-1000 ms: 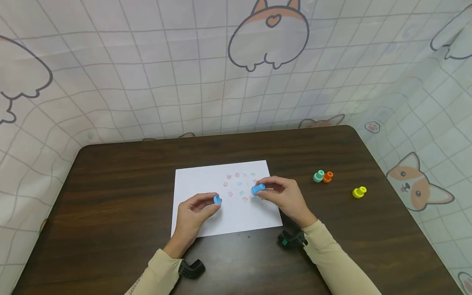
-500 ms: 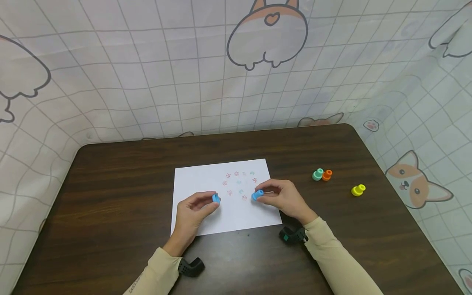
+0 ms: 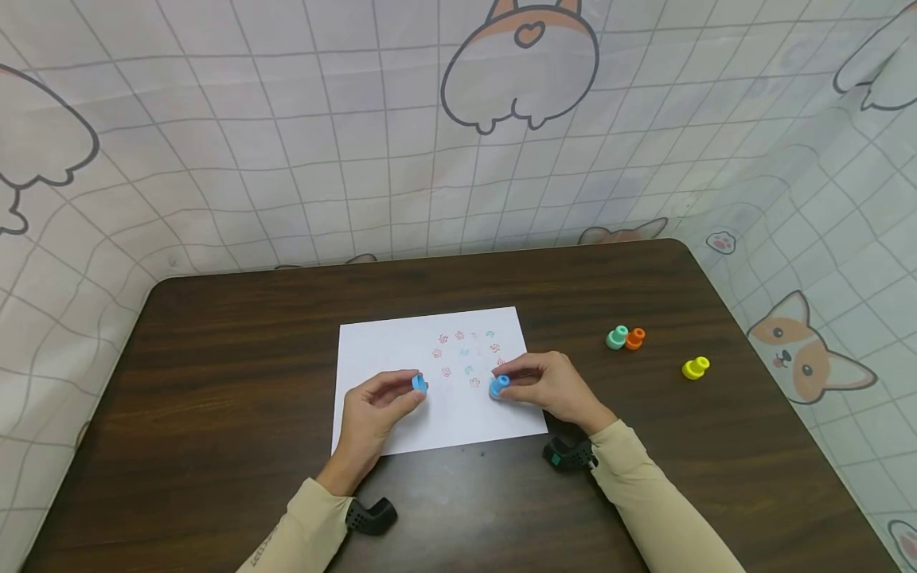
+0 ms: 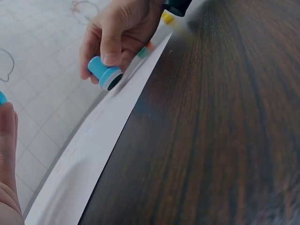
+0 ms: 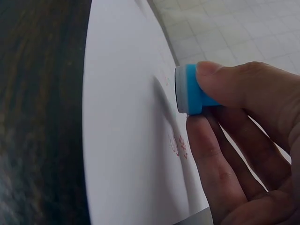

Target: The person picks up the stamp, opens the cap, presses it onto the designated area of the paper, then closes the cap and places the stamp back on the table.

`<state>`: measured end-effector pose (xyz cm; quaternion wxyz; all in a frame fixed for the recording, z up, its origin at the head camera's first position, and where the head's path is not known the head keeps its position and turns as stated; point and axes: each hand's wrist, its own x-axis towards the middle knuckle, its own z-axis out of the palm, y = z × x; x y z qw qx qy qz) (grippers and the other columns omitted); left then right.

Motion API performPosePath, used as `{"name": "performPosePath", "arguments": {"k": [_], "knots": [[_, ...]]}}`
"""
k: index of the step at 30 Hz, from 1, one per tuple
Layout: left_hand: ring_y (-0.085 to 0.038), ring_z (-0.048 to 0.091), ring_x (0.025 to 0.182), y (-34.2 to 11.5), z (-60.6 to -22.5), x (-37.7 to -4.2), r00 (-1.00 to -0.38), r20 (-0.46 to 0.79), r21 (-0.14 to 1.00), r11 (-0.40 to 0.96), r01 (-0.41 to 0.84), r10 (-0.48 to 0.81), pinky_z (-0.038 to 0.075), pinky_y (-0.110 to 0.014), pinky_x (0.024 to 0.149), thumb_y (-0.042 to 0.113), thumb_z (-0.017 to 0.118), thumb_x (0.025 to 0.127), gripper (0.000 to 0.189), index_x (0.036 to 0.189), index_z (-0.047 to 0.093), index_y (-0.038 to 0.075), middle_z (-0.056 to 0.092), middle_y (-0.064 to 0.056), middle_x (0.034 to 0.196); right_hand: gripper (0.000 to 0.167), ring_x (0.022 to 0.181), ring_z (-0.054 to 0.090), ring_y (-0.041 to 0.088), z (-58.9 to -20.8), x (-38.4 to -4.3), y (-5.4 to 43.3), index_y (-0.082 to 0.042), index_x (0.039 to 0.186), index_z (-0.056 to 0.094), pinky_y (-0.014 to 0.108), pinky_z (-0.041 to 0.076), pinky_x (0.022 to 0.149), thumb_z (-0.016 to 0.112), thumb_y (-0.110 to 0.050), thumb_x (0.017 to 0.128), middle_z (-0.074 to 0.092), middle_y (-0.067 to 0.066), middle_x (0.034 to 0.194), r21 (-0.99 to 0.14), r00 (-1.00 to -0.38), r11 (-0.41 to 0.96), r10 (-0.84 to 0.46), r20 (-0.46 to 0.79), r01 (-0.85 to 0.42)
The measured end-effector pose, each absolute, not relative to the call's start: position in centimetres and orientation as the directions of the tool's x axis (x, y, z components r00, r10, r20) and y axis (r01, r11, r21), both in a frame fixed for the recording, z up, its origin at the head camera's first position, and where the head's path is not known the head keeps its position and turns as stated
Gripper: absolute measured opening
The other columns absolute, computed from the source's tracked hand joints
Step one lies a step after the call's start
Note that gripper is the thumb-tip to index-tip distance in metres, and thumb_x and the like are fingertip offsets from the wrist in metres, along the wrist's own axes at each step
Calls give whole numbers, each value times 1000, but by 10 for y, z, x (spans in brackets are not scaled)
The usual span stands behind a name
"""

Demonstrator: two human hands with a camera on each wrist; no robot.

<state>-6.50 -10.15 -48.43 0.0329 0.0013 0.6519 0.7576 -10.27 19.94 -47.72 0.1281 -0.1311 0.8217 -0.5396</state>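
My right hand (image 3: pixel 552 387) pinches a blue stamp (image 3: pixel 499 387) over the right part of a white sheet of paper (image 3: pixel 387 350). In the right wrist view the uncapped face of the stamp (image 5: pixel 193 89) points at the paper, a small gap above it. My left hand (image 3: pixel 372 414) holds the small blue stamp cap (image 3: pixel 419 383) between thumb and fingers, over the lower left of the sheet. Only a sliver of that cap (image 4: pixel 2 98) shows in the left wrist view. Red and pale green stamped prints (image 3: pixel 447 372) mark the sheet's upper right area.
To the right of the paper a mint green stamp (image 3: pixel 617 337) stands beside an orange stamp (image 3: pixel 634 338). Farther right is a yellow stamp (image 3: pixel 696 368). All are on the dark wooden table (image 3: pixel 236 358), whose back edge meets a patterned curtain (image 3: pixel 322 159).
My right hand has moved slightly down and toward me, and the stamp has turned from sideways to more upright, its face toward the paper. The left hand with the cap has barely moved.
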Motion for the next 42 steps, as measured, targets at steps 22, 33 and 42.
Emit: {"name": "performPosePath", "arguments": {"k": [22,33,42], "knots": [[-5,75,94,-103,-483,-65,-997,-53,987,-151,-60,52,61,-19,87,-2,81,84,39,121,68,-11,78,10,107,27,84,70,10,-477,-100,197,-18,107,83,16,59,78,89,-14,80,80,3,107,-870,-932,470,-361,-40,-145],[-6,74,93,-103,-484,-66,-998,-55,989,-136,-60,43,61,-19,86,-4,81,84,38,119,69,-11,77,9,106,28,87,71,11,-474,-99,195,-19,107,82,16,59,80,89,-14,81,80,2,108,-857,-929,491,-366,-43,-154],[-6,75,95,-103,-484,-66,-996,-69,988,-132,-75,52,61,-19,88,-1,82,84,39,120,69,-9,77,9,108,28,88,70,8,-473,-98,194,-17,107,82,17,59,81,89,-12,80,80,2,108,-843,-925,509,-378,-36,-175]]}}
